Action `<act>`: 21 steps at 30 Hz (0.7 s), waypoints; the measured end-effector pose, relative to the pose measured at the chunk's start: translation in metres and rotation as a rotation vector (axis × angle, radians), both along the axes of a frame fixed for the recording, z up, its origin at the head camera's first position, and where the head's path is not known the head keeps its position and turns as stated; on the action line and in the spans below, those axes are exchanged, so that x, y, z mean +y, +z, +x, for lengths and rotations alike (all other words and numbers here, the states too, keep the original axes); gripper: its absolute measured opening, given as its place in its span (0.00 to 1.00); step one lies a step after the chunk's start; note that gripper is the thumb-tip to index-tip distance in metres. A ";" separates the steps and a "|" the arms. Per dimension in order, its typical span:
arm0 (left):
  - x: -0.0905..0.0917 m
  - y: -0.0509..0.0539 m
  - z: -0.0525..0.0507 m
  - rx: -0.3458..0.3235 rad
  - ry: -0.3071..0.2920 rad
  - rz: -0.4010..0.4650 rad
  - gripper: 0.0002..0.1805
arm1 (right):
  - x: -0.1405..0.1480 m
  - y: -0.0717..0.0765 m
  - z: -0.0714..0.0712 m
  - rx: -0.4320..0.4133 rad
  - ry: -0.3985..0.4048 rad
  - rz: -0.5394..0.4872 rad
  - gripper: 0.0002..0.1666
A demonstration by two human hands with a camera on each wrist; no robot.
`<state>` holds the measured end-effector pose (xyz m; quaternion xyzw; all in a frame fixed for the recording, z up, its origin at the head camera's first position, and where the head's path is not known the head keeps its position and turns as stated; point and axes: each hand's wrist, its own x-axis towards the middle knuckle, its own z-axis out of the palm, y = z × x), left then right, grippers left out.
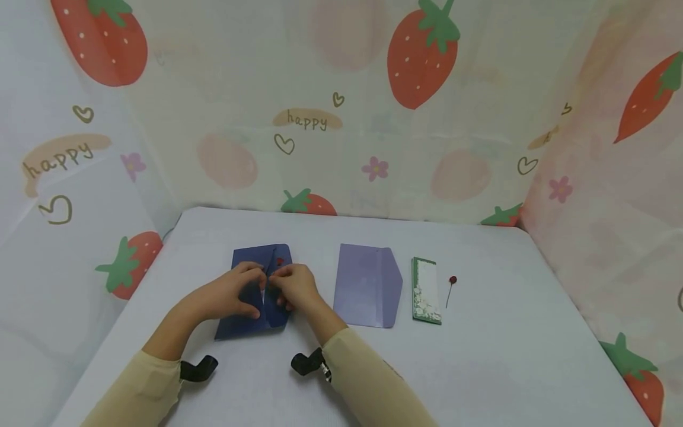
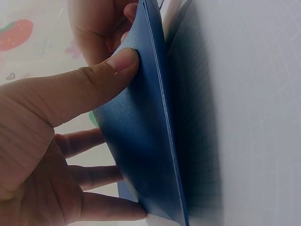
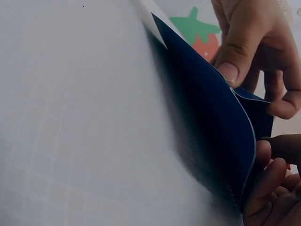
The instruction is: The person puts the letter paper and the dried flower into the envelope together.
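Observation:
A dark blue envelope (image 1: 229, 328) lies left of the middle of the table, and a small red flower (image 1: 280, 261) shows at its upper right. The left hand (image 1: 226, 295) holds its body; in the left wrist view that hand (image 2: 42, 136) has its thumb on the blue paper (image 2: 136, 117) and its other fingers at the far edge. The right hand (image 1: 300, 290) pinches the envelope near its flap. Seen from the right wrist, the blue paper (image 3: 207, 99) bulges apart between the left hand (image 3: 258, 42) and the right hand's curled fingers (image 3: 273, 188).
A lilac envelope (image 1: 357, 287) lies right of the hands. Beyond it are a white card pad with a green floral border (image 1: 427, 284) and a red dried flower on a thin stem (image 1: 453, 280). Strawberry-print cloth (image 1: 373, 136) stands behind the white table (image 1: 480, 367).

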<state>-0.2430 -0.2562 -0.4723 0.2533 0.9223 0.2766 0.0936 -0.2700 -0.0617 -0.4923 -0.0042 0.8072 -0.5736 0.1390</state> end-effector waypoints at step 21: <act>-0.002 -0.001 0.001 0.027 -0.007 0.029 0.27 | -0.017 -0.004 0.001 0.036 0.030 0.097 0.07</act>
